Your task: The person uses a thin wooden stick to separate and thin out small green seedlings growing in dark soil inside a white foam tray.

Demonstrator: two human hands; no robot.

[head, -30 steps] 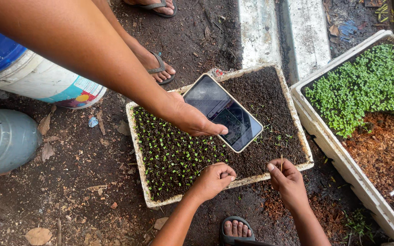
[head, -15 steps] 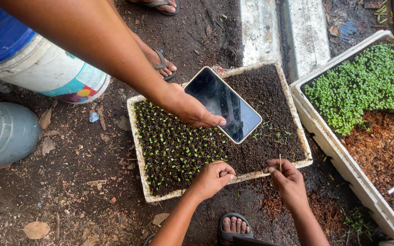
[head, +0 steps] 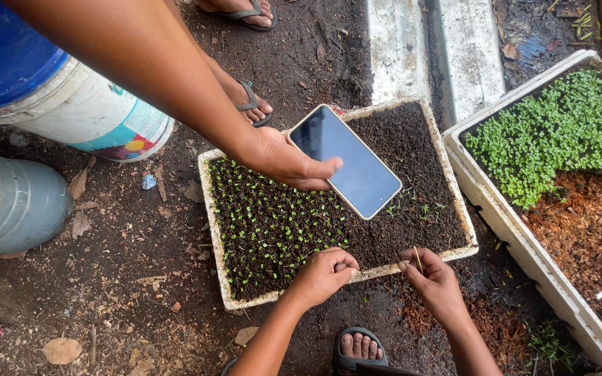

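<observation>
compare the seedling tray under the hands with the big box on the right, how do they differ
The seedling tray is smaller and holds tiny sparse sprouts in dark soil; the big box holds a dense green mat of seedlings. The tray's soil is black throughout, while part of the box shows bare reddish-brown fibre. Both are pale, shallow, rectangular containers on muddy ground.

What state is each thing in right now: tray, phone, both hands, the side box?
Seedling tray: left part sprouted, right part mostly bare soil.
Phone: screen dark, held over the tray by another person's hand.
Left hand: closed, at tray edge.
Right hand: pinching a thin stick.
Side box: partly green.
</observation>
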